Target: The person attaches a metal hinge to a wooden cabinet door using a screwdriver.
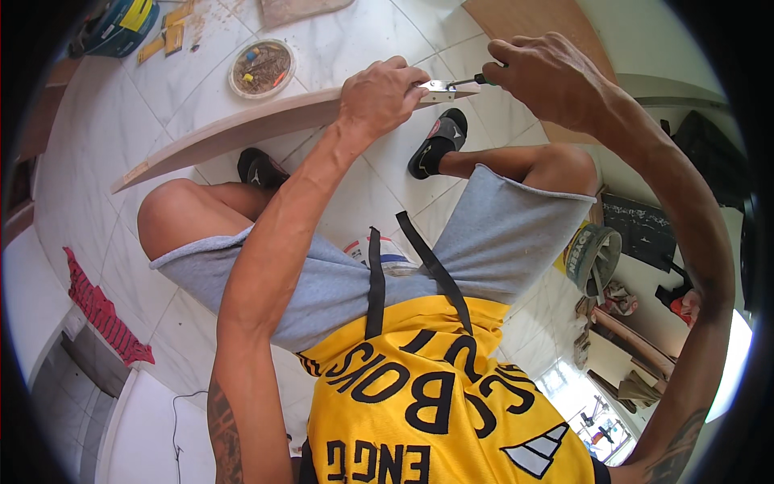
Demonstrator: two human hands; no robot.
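Observation:
A long wooden board (234,127) stands on its narrow edge across the floor in front of me. Near its right end sits a small shiny metal fitting with holes (439,95), which looks like a hinge. My left hand (377,95) is closed over the board's upper edge, with its fingertips against the fitting. In my closed right hand (552,81) is a screwdriver (465,81) with a dark handle. Its shaft lies nearly level, and its tip meets the fitting; any screw there is too small to make out.
A round tub of small hardware (262,69) stands beyond the board. Farther left are a dark bucket (121,28) and yellow pieces (172,39). A striped red cloth (105,310) lies at left. Another bucket (595,256) stands right of my knee, and a wooden panel (536,36) is at upper right.

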